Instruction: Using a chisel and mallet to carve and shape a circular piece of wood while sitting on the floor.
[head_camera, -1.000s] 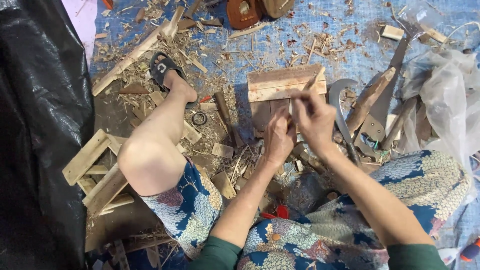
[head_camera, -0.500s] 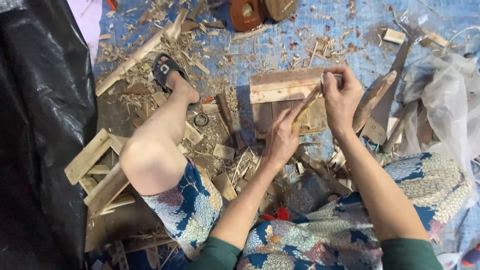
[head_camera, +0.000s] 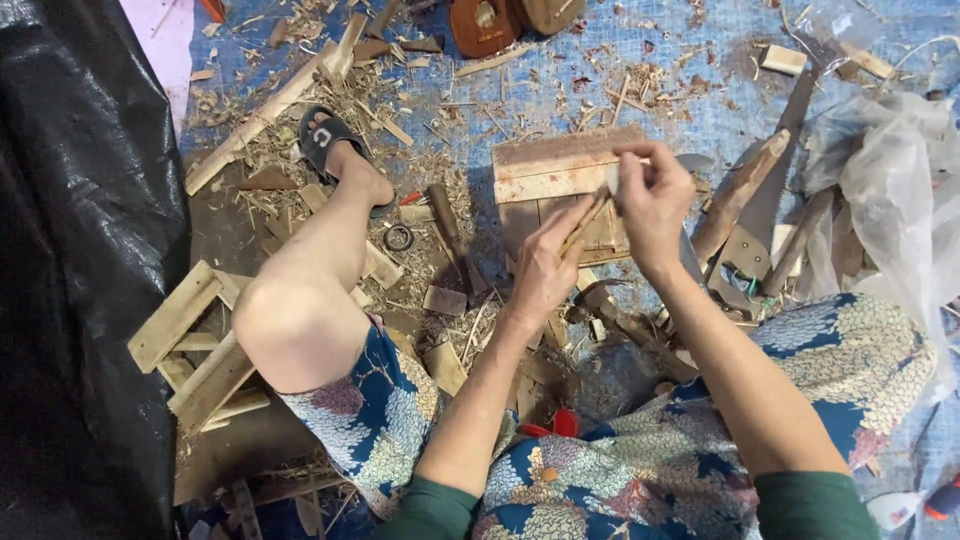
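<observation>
Seated low on the floor, knee raised at nine o'clock for bracing. Left hand (head_camera: 545, 270) with grip closed on a thin wooden stick (head_camera: 587, 222), right hand (head_camera: 655, 200) pinching its upper end at one o'clock, over a wooden block (head_camera: 560, 175).

Right hand (head_camera: 655, 200) is higher over the wooden block (head_camera: 562, 190) than a second ago: then it sat low beside the left hand at the block's near edge, now it is up near the block's far right corner. The thin wooden stick (head_camera: 588, 218) now slants between the hands, upper end pinched by the right fingers, lower end in the left hand (head_camera: 545, 270). Hands, close together earlier, are now spread along the stick. Left hand has shifted only slightly toward the block's near edge.
</observation>
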